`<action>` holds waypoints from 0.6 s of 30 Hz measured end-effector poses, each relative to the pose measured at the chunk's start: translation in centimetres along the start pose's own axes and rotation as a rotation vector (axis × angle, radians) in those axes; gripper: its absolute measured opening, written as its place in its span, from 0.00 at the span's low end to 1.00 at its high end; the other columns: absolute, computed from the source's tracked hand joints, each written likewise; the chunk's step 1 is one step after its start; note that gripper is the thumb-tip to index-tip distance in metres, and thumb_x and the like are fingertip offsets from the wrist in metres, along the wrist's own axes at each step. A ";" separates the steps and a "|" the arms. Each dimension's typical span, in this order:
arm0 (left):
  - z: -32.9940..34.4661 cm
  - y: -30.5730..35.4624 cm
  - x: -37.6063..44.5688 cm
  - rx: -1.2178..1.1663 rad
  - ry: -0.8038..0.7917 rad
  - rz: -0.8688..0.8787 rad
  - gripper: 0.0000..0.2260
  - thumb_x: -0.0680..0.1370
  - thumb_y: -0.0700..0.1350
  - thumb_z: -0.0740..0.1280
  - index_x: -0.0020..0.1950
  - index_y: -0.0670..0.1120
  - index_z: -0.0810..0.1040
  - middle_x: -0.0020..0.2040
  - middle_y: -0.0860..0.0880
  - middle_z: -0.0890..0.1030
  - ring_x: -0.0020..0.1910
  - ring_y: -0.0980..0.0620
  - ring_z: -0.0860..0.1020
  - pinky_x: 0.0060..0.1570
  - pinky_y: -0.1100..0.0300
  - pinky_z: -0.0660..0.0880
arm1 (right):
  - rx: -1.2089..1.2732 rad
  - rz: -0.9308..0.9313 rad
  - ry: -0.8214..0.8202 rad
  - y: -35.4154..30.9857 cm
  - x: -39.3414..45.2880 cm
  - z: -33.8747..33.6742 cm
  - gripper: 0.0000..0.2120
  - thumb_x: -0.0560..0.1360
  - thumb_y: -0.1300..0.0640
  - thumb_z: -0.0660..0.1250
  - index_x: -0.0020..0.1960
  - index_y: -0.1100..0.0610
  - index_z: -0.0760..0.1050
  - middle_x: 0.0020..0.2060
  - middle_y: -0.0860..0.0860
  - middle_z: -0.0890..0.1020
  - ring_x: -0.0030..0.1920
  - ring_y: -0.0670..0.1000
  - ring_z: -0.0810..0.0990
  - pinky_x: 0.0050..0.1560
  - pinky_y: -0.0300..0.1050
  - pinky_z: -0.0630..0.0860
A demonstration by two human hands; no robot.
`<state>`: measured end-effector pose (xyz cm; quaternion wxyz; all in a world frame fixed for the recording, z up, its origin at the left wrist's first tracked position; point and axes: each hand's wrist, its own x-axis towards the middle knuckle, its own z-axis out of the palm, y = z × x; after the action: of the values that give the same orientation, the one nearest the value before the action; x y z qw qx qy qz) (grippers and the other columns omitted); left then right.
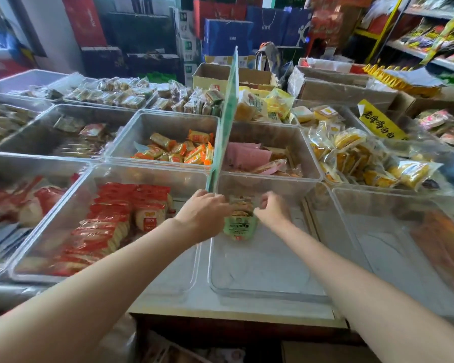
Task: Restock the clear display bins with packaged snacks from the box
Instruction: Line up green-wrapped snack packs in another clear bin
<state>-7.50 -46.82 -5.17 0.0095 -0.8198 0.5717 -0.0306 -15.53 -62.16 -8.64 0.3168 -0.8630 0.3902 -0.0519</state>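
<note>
A green snack packet (240,226) of round crackers stands against the far wall of the clear front-middle bin (260,290). My left hand (203,213) grips the packet's left side, its fingers hidden behind it. My right hand (271,209) has curled fingers and pinches the packet's upper right edge. Apart from this packet the bin holds nothing. An open cardboard box (212,74) stands at the back of the table.
The bin to the left (63,213) holds rows of red-wrapped crackers. A clear bin (378,247) is on the right. Behind are bins of orange sweets (178,150) and pink packets (249,155), split by an upright green divider card (228,113). Yellow snack bags (357,158) pile at right.
</note>
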 end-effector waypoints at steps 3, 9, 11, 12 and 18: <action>-2.8 -2.4 -4.5 -0.092 0.099 -0.093 0.12 0.77 0.44 0.58 0.58 0.49 0.76 0.57 0.50 0.77 0.59 0.49 0.75 0.59 0.57 0.65 | 0.073 -0.279 0.027 -6.4 -5.2 0.0 0.08 0.73 0.62 0.67 0.52 0.62 0.78 0.48 0.56 0.82 0.50 0.54 0.80 0.45 0.39 0.71; -5.8 -10.6 -18.1 -0.307 0.192 -0.335 0.12 0.75 0.44 0.60 0.50 0.43 0.81 0.50 0.44 0.80 0.51 0.42 0.78 0.51 0.52 0.72 | 0.116 -0.577 -0.313 -19.4 -14.9 5.7 0.05 0.72 0.64 0.68 0.47 0.60 0.79 0.39 0.56 0.83 0.38 0.54 0.81 0.49 0.52 0.79; -5.3 -13.2 -23.5 -0.371 0.176 -0.377 0.09 0.73 0.40 0.63 0.49 0.42 0.81 0.48 0.45 0.78 0.46 0.44 0.78 0.48 0.53 0.73 | 0.100 -0.618 -0.418 -22.4 -17.7 8.5 0.05 0.73 0.65 0.66 0.48 0.64 0.79 0.34 0.53 0.81 0.33 0.50 0.80 0.43 0.44 0.79; -4.9 -14.5 -26.2 -0.396 0.164 -0.385 0.08 0.73 0.38 0.65 0.48 0.42 0.81 0.45 0.46 0.77 0.42 0.46 0.77 0.47 0.53 0.73 | 0.057 -0.653 -0.487 -23.7 -19.0 10.1 0.07 0.73 0.66 0.65 0.49 0.65 0.80 0.36 0.54 0.82 0.35 0.50 0.81 0.43 0.42 0.78; 0.1 -21.0 -37.3 -0.474 -0.159 -0.333 0.14 0.68 0.46 0.64 0.51 0.46 0.81 0.48 0.47 0.81 0.49 0.47 0.79 0.51 0.56 0.74 | -0.918 -1.046 -0.642 -28.2 -23.8 19.2 0.28 0.74 0.69 0.59 0.72 0.56 0.63 0.70 0.52 0.68 0.66 0.55 0.69 0.61 0.51 0.71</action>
<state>-0.68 -4.54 -5.71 -0.1428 -0.8815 0.4180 0.1669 -7.46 -21.69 -3.56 -0.0414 -0.9530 -0.1979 0.2255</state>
